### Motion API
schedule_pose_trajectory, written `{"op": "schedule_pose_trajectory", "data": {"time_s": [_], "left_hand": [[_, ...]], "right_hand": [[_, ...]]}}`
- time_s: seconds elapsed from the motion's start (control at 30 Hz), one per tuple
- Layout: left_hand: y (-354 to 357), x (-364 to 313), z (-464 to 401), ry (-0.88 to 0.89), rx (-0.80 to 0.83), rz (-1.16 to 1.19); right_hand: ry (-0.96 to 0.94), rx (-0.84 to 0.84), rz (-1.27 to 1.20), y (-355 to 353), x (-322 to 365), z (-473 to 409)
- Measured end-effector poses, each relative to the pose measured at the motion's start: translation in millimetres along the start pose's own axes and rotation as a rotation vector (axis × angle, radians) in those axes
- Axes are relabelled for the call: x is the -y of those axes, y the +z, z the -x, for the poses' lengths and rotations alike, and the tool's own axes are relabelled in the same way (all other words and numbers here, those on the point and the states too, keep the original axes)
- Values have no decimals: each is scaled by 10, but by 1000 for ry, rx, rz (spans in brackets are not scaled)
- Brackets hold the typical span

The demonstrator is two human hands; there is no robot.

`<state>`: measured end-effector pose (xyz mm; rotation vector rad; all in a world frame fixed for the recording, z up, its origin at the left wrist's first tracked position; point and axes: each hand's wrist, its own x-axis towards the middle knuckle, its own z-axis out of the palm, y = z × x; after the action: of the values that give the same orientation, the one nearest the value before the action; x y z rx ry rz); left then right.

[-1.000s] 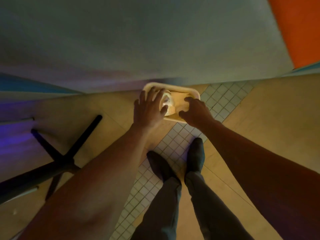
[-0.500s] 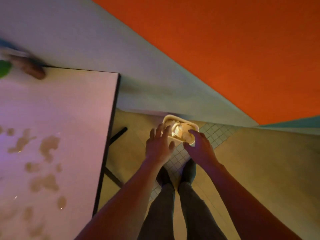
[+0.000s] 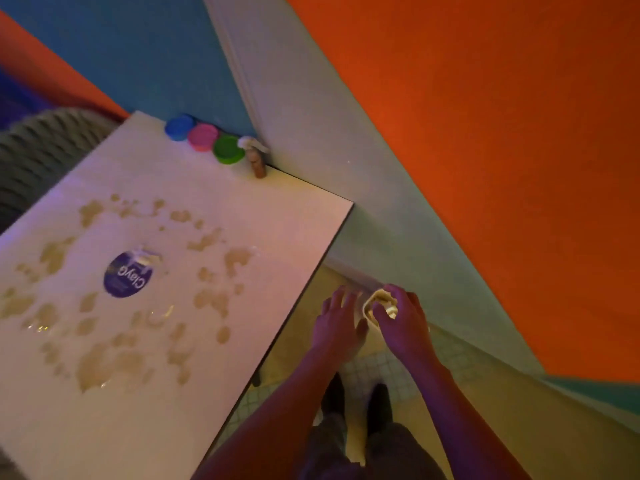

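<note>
One view only, head-worn and wide-angle, looking steeply down: table (image 3: 277, 216) fills the left, wall (image 3: 485, 150) climbs the right, shoes (image 3: 379, 401) straight below. Left hand (image 3: 337, 323), right hand (image 3: 405, 322) and tray (image 3: 375, 301) sit close, lower centre.

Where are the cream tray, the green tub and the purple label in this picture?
cream tray (image 3: 375, 300): head view, on its visible pale rim.
green tub (image 3: 228, 150): head view, middle of its top.
purple label (image 3: 124, 278): head view, centre of the sticker.
</note>
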<state>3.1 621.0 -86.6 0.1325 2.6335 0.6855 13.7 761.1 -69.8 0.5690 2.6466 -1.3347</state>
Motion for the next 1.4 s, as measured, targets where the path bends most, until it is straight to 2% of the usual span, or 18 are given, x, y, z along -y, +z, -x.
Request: {"op": "schedule_pose_trajectory", "data": {"time_s": [0.3,0.5,0.73,0.87,1.1,1.4], "left_hand": [[-338,206,652,-202,-215,102],[-504,377,962,-307,-313,122],[-827,754,1094,-349,-410,163],[-1110,1040,968,-353,-443,183],[-1781,1481,548,-255,-495,211],[-2482,1658,-100,-162,-481,177]], "right_hand": [[-269,127,50,83,366,129],[-352,248,81,168,597,141],[-449,325,115,311,987,58],[-429,346,116,501,1244,-78],[-357,325,121,947,1711,-332],[-303,271,155,1263,2073,-707]]}}
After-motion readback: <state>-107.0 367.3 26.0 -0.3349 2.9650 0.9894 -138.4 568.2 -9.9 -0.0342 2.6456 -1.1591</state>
